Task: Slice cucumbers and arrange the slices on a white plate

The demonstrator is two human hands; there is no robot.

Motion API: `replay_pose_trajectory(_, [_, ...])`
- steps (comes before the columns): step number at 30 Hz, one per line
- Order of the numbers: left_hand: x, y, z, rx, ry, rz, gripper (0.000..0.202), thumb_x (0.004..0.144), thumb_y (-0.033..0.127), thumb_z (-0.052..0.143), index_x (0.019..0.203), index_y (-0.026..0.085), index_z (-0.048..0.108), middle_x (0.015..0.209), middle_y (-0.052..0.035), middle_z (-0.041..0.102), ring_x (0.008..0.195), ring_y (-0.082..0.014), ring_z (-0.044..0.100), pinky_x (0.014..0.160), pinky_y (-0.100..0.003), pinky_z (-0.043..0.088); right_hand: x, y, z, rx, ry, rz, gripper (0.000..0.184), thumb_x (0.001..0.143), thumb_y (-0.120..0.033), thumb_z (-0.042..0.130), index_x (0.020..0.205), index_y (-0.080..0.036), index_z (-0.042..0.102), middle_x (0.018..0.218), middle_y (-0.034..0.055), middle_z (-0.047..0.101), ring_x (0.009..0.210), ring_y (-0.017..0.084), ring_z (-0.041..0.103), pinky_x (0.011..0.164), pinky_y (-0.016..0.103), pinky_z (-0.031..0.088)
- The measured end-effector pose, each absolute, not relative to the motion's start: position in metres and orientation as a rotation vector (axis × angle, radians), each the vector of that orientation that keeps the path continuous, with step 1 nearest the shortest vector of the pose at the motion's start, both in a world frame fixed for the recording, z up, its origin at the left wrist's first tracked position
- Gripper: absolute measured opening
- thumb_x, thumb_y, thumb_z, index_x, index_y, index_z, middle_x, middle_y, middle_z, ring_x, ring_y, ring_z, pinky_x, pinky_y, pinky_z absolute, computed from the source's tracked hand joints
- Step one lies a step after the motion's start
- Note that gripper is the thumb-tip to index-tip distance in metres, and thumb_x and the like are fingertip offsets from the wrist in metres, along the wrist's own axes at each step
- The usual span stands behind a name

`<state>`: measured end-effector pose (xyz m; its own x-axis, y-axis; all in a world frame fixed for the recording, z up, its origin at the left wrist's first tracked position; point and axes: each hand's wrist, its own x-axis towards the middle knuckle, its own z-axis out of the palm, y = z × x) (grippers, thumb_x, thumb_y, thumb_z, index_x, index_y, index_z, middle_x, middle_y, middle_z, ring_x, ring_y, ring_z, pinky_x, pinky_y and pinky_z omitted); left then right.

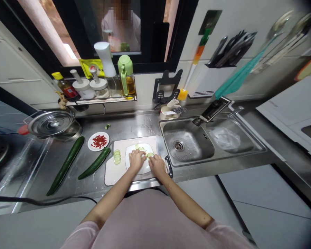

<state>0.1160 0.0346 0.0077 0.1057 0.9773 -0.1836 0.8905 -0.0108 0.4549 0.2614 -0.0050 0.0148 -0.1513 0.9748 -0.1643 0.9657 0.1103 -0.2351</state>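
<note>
Cucumber slices (pixel 141 148) on the white plate (pixel 145 168)

From afar, I see the left hand (pixel 136 159) curled over the plate, fingers of the right hand (pixel 157 164) touching one slice (pixel 150 155); I cannot tell whether either grasps anything. The plate sits on the cutting board (pixel 114 174).

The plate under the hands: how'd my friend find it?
Find the sink, then the cutting board on its left. Partly under the left hand and right hand sits a white plate. It's squarish with green slices; the round plate holds red bits.
</note>
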Motion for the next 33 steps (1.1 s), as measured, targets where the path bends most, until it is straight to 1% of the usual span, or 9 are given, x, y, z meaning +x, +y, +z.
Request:
replay_pose_trajectory(6, [0.115, 0.034, 0.009, 1.932, 1.816, 0.249, 0.024, 0.086, 0.043, 0.055, 0.101, 0.031, 0.070, 0.103, -0.0053, 0.061, 0.104, -0.0244, 0.047, 0.089, -0.038, 0.029, 0.262, -0.005, 0.014, -1.996, -2.292, 0.429, 0.029, 0.094, -0.031, 0.042, 0.110, -0.023, 0.065, 0.100, 0.0072, 0.058, 0.096, 0.020, 0.047, 0.080, 0.028, 0.034])
replay_pose_trajectory(12, [0.116, 0.034, 0.008, 1.941, 1.804, 0.247, 0.022, 0.086, 0.040, 0.056, 0.101, 0.030, 0.069, 0.103, -0.0048, 0.061, 0.104, -0.0239, 0.047, 0.088, -0.037, 0.029, 0.271, 0.005, 0.019, -2.037, -2.209, 0.418, 0.033, 0.095, -0.032, 0.040, 0.119, -0.025, 0.062, 0.100, 0.0076, 0.057, 0.095, 0.020, 0.047, 0.080, 0.028, 0.033])
replay_pose_trajectory(19, [0.119, 0.036, 0.008, 1.930, 1.820, 0.229, 0.023, 0.086, 0.040, 0.056, 0.102, 0.030, 0.069, 0.105, -0.0050, 0.061, 0.106, -0.0242, 0.046, 0.090, -0.037, 0.029, 0.275, 0.009, 0.023, -2.093, -2.266, 0.392, 0.032, 0.095, -0.034, 0.040, 0.114, -0.027, 0.066, 0.101, 0.0083, 0.056, 0.096, 0.020, 0.046, 0.077, 0.028, 0.033])
replay_pose_trajectory(26, [0.119, 0.037, 0.006, 1.936, 1.827, 0.239, 0.022, 0.085, 0.040, 0.057, 0.100, 0.029, 0.068, 0.104, -0.0051, 0.061, 0.105, -0.0245, 0.047, 0.089, -0.037, 0.030, 0.276, 0.007, 0.022, -2.081, -2.270, 0.348, 0.031, 0.096, -0.032, 0.040, 0.101, -0.023, 0.069, 0.099, 0.0090, 0.056, 0.095, 0.020, 0.046, 0.077, 0.029, 0.032])
replay_pose_trajectory(33, [0.121, 0.037, 0.009, 1.908, 1.839, 0.214, 0.022, 0.084, 0.040, 0.057, 0.100, 0.028, 0.068, 0.105, -0.0051, 0.062, 0.104, -0.0245, 0.048, 0.089, -0.037, 0.030, 0.284, 0.010, 0.016, -2.117, -2.084, 0.396, 0.030, 0.096, -0.032, 0.039, 0.107, -0.024, 0.066, 0.100, 0.0065, 0.057, 0.096, 0.018, 0.047, 0.079, 0.026, 0.032])
